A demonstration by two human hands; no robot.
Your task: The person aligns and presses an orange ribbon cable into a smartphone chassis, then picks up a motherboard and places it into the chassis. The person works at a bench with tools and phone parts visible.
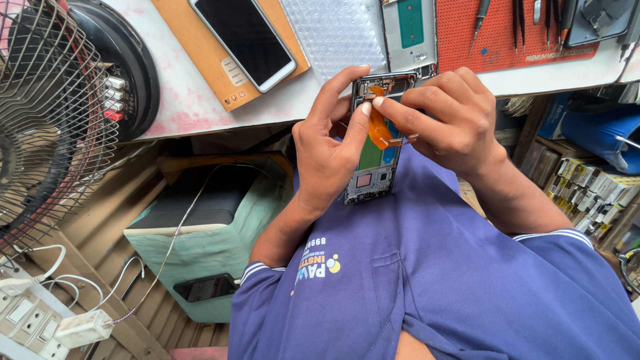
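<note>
Both hands work one opened phone [375,160]: left hand [328,157] closed around its frame to steady it, right hand [448,120] pinching the orange flex cable [378,130] clear of the board.

the opened phone [377,143] is held upright off the bench edge, its back off and inner side facing up, showing green and blue boards. an orange ribbon cable [379,125] curls up from its upper half, loose end bent to the side.
</note>
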